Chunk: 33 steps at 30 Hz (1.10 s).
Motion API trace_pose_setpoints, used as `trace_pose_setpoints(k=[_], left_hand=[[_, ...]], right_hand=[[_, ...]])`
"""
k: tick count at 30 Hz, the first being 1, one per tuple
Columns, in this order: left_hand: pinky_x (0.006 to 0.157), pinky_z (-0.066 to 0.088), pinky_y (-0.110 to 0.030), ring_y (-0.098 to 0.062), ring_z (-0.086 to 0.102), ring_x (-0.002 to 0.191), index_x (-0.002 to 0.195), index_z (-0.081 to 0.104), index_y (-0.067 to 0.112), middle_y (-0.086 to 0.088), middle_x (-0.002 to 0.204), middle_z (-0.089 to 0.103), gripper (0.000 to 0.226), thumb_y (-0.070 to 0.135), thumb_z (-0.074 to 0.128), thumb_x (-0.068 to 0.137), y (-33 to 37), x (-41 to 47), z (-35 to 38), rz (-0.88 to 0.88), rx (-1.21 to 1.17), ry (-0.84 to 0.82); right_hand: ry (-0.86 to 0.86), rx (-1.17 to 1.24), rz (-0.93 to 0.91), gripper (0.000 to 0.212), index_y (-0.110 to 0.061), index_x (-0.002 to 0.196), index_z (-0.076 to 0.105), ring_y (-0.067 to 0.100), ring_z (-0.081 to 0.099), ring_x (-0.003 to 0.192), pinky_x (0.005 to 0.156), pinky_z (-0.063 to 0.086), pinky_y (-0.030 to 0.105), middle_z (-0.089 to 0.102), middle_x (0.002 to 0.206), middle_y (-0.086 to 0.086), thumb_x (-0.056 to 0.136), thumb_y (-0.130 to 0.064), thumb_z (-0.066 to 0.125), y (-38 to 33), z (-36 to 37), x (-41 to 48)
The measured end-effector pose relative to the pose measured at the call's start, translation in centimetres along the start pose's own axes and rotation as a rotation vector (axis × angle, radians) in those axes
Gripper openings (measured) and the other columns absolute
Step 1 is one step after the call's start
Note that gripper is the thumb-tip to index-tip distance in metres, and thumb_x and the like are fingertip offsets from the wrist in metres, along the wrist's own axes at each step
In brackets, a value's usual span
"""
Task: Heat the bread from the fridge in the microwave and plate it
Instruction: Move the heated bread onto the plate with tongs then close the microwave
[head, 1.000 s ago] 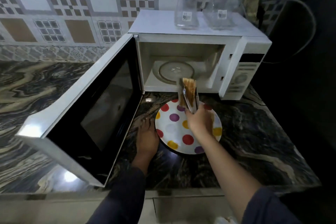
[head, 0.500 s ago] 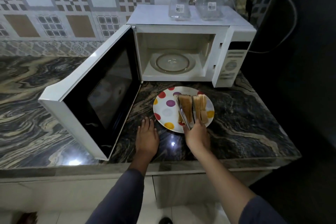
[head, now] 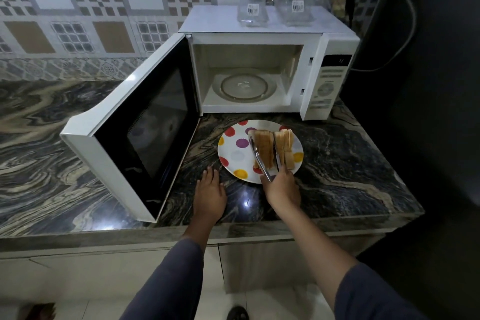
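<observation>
A white plate (head: 235, 156) with coloured dots sits on the marble counter in front of the white microwave (head: 330, 78). Several bread slices (head: 284, 145) stand on edge on the plate's right half. My right hand (head: 281, 187) grips metal tongs (head: 258, 157), and the tongs clamp one bread slice (head: 265, 149) over the plate. My left hand (head: 209, 193) rests flat on the counter, just left of the plate. The microwave door (head: 145, 124) hangs wide open to the left. The glass turntable (head: 244, 87) inside carries nothing.
Two clear glass jugs (head: 252, 6) stand on top of the microwave. A cable (head: 405, 31) loops down the dark wall at the right. The counter's front edge (head: 233, 231) runs just below my hands. Patterned tiles cover the back wall.
The tongs brought a bread slice from the microwave mouth down onto the plate beside the other slices. My head pulled back from the counter. My left hand stayed put.
</observation>
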<state>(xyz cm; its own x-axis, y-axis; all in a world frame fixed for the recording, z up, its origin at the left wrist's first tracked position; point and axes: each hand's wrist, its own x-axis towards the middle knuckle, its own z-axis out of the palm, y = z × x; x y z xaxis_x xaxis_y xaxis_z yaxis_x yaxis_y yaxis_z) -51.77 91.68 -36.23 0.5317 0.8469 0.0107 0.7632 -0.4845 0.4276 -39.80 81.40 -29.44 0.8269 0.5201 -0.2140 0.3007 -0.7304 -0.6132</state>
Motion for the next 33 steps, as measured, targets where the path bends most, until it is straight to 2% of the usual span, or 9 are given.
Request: trace_pose_setpoints(k=[7,11,14,16,19,21,24,28,33], left_hand=[[0.117,0.012,-0.034,-0.026,0.012,0.145,0.144,0.028,0.002,-0.015,0.156,0.016,0.05,0.012,0.036,0.096,0.9,-1.2,-0.6,-0.048,-0.1,-0.046],[0.113,0.02,-0.03,-0.029,0.024,0.141,0.136,0.041,-0.003,-0.018,0.151,0.028,0.043,0.004,0.038,0.093,1.1,-2.2,-0.7,-0.062,-0.253,-0.001],[0.093,0.035,-0.028,-0.034,0.047,0.12,0.116,0.056,-0.006,-0.024,0.129,0.051,0.032,0.012,0.037,0.098,2.4,-3.2,-1.1,-0.135,-0.478,0.105],[0.08,0.038,-0.029,-0.032,0.054,0.109,0.105,0.059,0.0,-0.019,0.113,0.059,0.037,0.027,0.034,0.1,3.9,-3.7,-1.7,-0.195,-0.744,0.038],[0.086,0.046,-0.028,-0.024,0.056,0.109,0.119,0.051,0.008,-0.01,0.112,0.058,0.047,0.045,0.03,0.098,6.6,-4.4,-3.0,-0.265,-1.223,-0.255],[0.096,0.043,-0.031,-0.023,0.055,0.113,0.129,0.044,0.007,-0.011,0.118,0.057,0.057,0.051,0.028,0.096,8.1,-4.7,-3.7,-0.221,-1.367,-0.382],[0.099,0.046,-0.036,-0.027,0.058,0.112,0.127,0.05,0.006,-0.014,0.119,0.062,0.057,0.05,0.034,0.095,9.9,-4.8,-4.7,-0.144,-1.493,-0.478],[0.104,0.043,-0.043,-0.025,0.061,0.107,0.118,0.058,0.004,-0.013,0.108,0.066,0.038,0.032,0.049,0.093,10.8,-4.6,-5.0,-0.097,-1.59,-0.448],[0.081,0.058,-0.03,-0.018,0.067,0.093,0.104,0.061,0.005,-0.011,0.102,0.066,0.029,0.028,0.055,0.087,10.7,-4.6,-5.0,-0.088,-1.823,-0.382]], right_hand=[[-0.014,-0.065,-0.026,0.067,-0.01,0.143,0.024,0.036,0.051,0.119,0.084,0.047,0.041,0.038,0.143,0.012,0.091,-0.039,0.055,1.5,0.0,-2.2],[0.051,-0.094,-0.069,0.069,-0.01,0.145,0.02,0.033,0.054,0.116,0.078,0.048,0.038,0.035,0.143,0.011,0.092,-0.036,0.054,3.6,0.6,-4.6],[0.111,-0.068,-0.151,0.07,-0.01,0.145,0.02,0.031,0.057,0.11,0.07,0.044,0.033,0.037,0.141,0.009,0.092,-0.045,0.049,5.7,1.0,-6.6],[0.092,0.046,-0.197,0.071,-0.01,0.143,0.025,0.029,0.057,0.11,0.073,0.046,0.034,0.04,0.14,0.01,0.09,-0.051,0.05,6.9,1.1,-7.2],[0.014,0.303,-0.249,0.054,-0.017,0.129,0.045,0.019,0.061,0.092,0.071,0.049,0.034,0.059,0.111,0.007,0.086,-0.046,0.058,7.7,0.3,-6.8],[-0.059,0.423,-0.272,0.044,-0.019,0.124,0.053,0.007,0.062,0.083,0.07,0.05,0.024,0.065,0.098,0.0,0.087,-0.041,0.06,7.6,-1.0,-6.5],[-0.194,0.569,-0.29,0.024,-0.019,0.115,0.06,0.002,0.051,0.043,0.042,0.04,0.017,0.06,0.071,0.0,0.092,-0.024,0.057,7.1,-3.4,-6.6],[-0.389,0.713,-0.239,0.013,-0.022,0.101,0.065,0.009,0.043,0.033,0.035,0.032,0.018,0.059,0.064,0.003,0.09,-0.018,0.059,6.7,-5.3,-6.1],[-0.532,0.685,-0.234,0.018,-0.017,0.107,0.063,0.006,0.05,0.038,0.038,0.038,0.017,0.063,0.066,0.001,0.09,-0.018,0.06,6.3,-7.1,-5.7]])
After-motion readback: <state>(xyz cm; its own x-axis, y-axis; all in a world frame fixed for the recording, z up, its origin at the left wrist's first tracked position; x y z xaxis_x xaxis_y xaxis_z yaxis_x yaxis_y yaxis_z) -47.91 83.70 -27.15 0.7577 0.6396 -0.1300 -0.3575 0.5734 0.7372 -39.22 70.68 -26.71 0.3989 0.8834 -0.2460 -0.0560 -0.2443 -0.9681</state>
